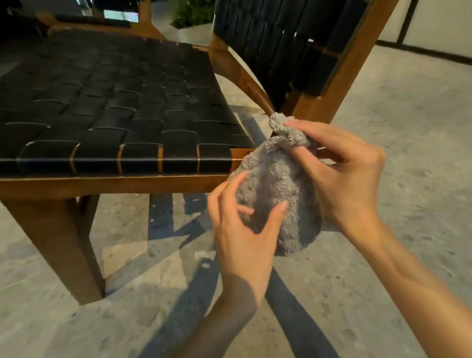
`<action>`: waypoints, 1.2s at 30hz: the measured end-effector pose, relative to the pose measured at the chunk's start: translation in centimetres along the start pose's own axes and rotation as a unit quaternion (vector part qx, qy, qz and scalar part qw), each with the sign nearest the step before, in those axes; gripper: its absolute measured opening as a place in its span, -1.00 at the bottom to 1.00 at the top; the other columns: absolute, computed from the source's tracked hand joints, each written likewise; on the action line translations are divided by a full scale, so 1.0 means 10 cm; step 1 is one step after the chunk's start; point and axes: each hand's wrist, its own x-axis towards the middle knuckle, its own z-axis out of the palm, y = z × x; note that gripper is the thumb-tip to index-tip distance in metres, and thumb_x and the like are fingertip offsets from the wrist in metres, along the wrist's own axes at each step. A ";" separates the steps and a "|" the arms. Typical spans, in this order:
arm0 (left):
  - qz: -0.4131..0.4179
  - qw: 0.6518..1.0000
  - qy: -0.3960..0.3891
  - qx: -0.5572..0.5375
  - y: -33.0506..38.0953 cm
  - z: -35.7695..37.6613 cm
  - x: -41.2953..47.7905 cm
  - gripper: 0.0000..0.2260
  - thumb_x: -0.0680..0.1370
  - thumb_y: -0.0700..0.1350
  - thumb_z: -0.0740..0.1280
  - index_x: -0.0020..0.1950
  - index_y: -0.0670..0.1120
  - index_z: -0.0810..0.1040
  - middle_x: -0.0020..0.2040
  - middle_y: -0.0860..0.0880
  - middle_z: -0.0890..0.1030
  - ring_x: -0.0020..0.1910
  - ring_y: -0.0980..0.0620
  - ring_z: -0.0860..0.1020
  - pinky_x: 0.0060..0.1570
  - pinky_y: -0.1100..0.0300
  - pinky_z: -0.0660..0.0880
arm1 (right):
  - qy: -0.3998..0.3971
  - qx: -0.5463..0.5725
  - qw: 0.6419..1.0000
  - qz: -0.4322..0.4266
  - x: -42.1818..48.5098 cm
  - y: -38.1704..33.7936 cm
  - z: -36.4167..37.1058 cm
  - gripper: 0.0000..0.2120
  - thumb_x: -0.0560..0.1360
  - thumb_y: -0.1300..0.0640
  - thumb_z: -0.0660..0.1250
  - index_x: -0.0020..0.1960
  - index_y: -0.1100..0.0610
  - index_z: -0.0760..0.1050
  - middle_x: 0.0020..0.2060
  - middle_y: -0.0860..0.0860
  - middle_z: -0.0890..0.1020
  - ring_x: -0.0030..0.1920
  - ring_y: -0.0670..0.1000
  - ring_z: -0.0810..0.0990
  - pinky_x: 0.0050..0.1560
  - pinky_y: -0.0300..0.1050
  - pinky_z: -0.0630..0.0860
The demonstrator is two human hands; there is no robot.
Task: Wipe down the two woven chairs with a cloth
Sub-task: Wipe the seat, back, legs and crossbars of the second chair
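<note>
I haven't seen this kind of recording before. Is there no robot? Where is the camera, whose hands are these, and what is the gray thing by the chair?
There is no machine here. A person works bare-handed, and the one camera sits on their head, looking forward and down. The right hand pinches the bunched top of a fluffy gray cloth. The left hand touches its side, but it is unclear whether it grips. Behind them stands a chair with a wooden frame and black woven straps, on a speckled floor. The cloth is held in front of the seat's corner.

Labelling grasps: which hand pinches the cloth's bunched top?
The right hand: its fingers pinch the grey cloth at the top; the left hand cups the lower part.
</note>
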 end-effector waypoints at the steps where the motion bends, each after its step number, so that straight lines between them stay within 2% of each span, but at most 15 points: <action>1: 0.014 1.000 0.004 0.020 -0.02 -0.02 0.03 -0.46 0.35 0.22 0.40 0.28 0.32 0.31 0.17 0.36 0.30 -0.08 0.23 0.51 -0.17 0.47 0.46 | -0.007 0.007 1.000 -0.002 0.03 -0.02 0.00 -0.77 0.49 0.14 0.39 0.14 0.05 0.59 0.05 -0.18 0.61 0.07 -0.19 0.60 0.03 -0.17 0.58; 6: 0.087 0.994 0.039 0.045 -0.07 -0.12 0.22 -0.46 0.45 0.16 0.35 0.39 0.22 0.28 -0.11 0.21 0.45 -0.34 0.18 0.48 -0.27 0.46 0.43 | -0.017 0.013 1.000 0.002 0.06 -0.07 0.00 -0.77 0.48 0.19 0.41 0.13 0.04 0.59 0.05 -0.13 0.63 0.09 -0.17 0.59 0.06 -0.19 0.57; 11: 0.163 0.973 0.051 0.155 0.01 -0.17 0.52 -0.87 0.49 -0.09 0.41 0.03 0.01 0.58 -0.22 0.11 0.53 -0.30 0.19 0.51 -0.33 0.44 0.39 | 0.018 -0.019 0.999 0.023 -0.02 -0.09 0.07 -0.77 0.46 0.22 0.44 0.11 0.10 0.62 0.02 -0.05 0.65 0.05 -0.14 0.60 0.00 -0.12 0.60; 15: 0.209 0.958 0.083 0.176 0.07 -0.28 0.55 -0.91 0.51 -0.10 0.39 0.00 0.02 0.58 -0.44 0.16 0.46 -0.48 0.22 0.44 -0.40 0.50 0.30 | 0.064 -0.100 0.993 0.003 -0.12 -0.08 0.05 -0.82 0.47 0.20 0.43 0.07 0.15 0.63 -0.05 -0.01 0.59 -0.13 -0.13 0.54 -0.16 -0.41 0.47; 17: 0.226 0.948 0.080 0.209 0.10 -0.31 0.55 -0.89 0.52 -0.10 0.37 0.03 0.04 0.54 -0.48 0.16 0.42 -0.52 0.25 0.41 -0.45 0.53 0.27 | 0.083 -0.110 0.990 0.006 -0.18 -0.09 0.11 -0.83 0.46 0.26 0.42 0.05 0.19 0.63 -0.08 0.03 0.55 -0.17 -0.14 0.49 -0.22 -0.43 0.41; 20: 0.251 0.937 0.050 0.238 0.14 -0.30 0.55 -0.82 0.54 -0.12 0.35 0.13 -0.02 0.49 -0.27 0.10 0.55 -0.33 0.23 0.51 -0.30 0.52 0.38 | 0.102 -0.101 0.988 0.063 -0.27 -0.07 0.26 -0.78 0.45 0.34 0.39 0.08 0.20 0.60 -0.03 0.03 0.49 -0.10 -0.24 0.45 -0.18 -0.45 0.44; 22: 0.288 0.919 -0.001 0.269 0.07 -0.30 0.54 -0.68 0.52 -0.13 0.38 0.26 -0.11 0.46 0.07 -0.05 0.60 0.05 0.05 0.57 0.03 0.25 0.51 | 0.083 -0.106 0.987 0.087 -0.31 -0.02 0.32 -0.68 0.47 0.32 0.36 0.22 0.16 0.52 0.07 0.03 0.44 0.00 -0.23 0.44 -0.09 -0.35 0.52; 24: 0.348 0.860 -0.054 0.369 -0.06 -0.33 0.57 -0.48 0.49 -0.04 0.41 0.39 -0.15 0.36 0.37 -0.14 0.43 0.37 -0.11 0.38 0.36 -0.06 0.32 | 0.021 -0.109 0.991 0.068 -0.36 0.10 0.34 -0.51 0.49 0.23 0.37 0.38 0.07 0.36 0.21 0.03 0.37 0.14 -0.21 0.39 0.05 -0.30 0.51; 25: 0.380 0.803 -0.065 0.455 -0.12 -0.36 0.61 -0.36 0.49 0.06 0.38 0.47 -0.14 0.24 0.47 -0.15 0.29 0.46 -0.15 0.24 0.45 -0.12 0.14 | -0.017 -0.122 0.991 0.050 -0.39 0.17 0.34 -0.43 0.49 0.15 0.39 0.45 0.02 0.27 0.27 0.02 0.31 0.23 -0.21 0.34 0.15 -0.31 0.45; 27: 0.400 0.676 -0.058 0.616 -0.23 -0.44 0.72 -0.15 0.47 0.27 0.28 0.55 -0.10 -0.07 0.55 -0.13 0.02 0.52 -0.19 0.02 0.46 -0.12 -0.08 | -0.083 -0.187 0.979 0.002 -0.47 0.32 0.34 -0.29 0.49 -0.03 0.39 0.53 -0.04 0.11 0.39 0.04 0.20 0.36 -0.14 0.19 0.33 -0.31 0.24; 28: 0.400 0.634 -0.044 0.661 -0.28 -0.46 0.76 -0.09 0.46 0.30 0.26 0.55 -0.08 -0.19 0.55 -0.13 -0.06 0.51 -0.19 -0.04 0.45 -0.10 -0.11 | -0.106 -0.229 0.967 -0.025 -0.51 0.39 0.35 -0.23 0.48 -0.10 0.39 0.54 -0.03 0.06 0.43 0.08 0.14 0.40 -0.04 0.17 0.37 -0.26 0.17; 30: 0.413 0.600 -0.014 0.685 -0.35 -0.48 0.79 -0.14 0.52 0.17 0.29 0.54 -0.07 -0.23 0.52 -0.11 -0.10 0.47 -0.14 -0.05 0.43 -0.03 -0.08 | -0.128 -0.295 0.944 -0.077 -0.55 0.50 0.37 -0.16 0.44 -0.09 0.44 0.54 0.00 0.02 0.44 0.14 0.08 0.41 0.13 0.16 0.37 -0.07 0.21; 32: 0.457 0.575 0.017 0.678 -0.40 -0.49 0.82 -0.35 0.58 -0.07 0.19 0.55 -0.06 -0.13 0.50 -0.08 -0.03 0.45 -0.09 0.02 0.40 0.03 0.01 | -0.119 -0.320 0.934 -0.111 -0.51 0.55 0.40 -0.13 0.39 -0.02 0.50 0.52 0.04 0.06 0.39 0.16 0.12 0.37 0.19 0.19 0.31 0.03 0.27; 34: 0.486 0.549 0.033 0.679 -0.44 -0.54 0.86 -0.45 0.59 -0.19 0.06 0.54 -0.05 -0.07 0.49 -0.07 0.03 0.43 -0.06 0.08 0.37 0.06 0.06 | -0.113 -0.323 0.929 -0.139 -0.44 0.53 0.43 -0.13 0.34 0.03 0.54 0.50 0.10 0.13 0.31 0.16 0.18 0.30 0.19 0.24 0.27 -0.02 0.28; 36: 0.505 0.529 0.043 0.681 -0.46 -0.62 0.88 -0.44 0.59 -0.16 0.14 0.54 -0.05 -0.02 0.47 -0.06 0.08 0.40 -0.04 0.14 0.34 0.10 0.10 | -0.124 -0.321 0.925 -0.161 -0.37 0.46 0.46 -0.11 0.30 0.07 0.57 0.48 0.16 0.17 0.26 0.16 0.21 0.23 0.18 0.26 0.22 -0.07 0.27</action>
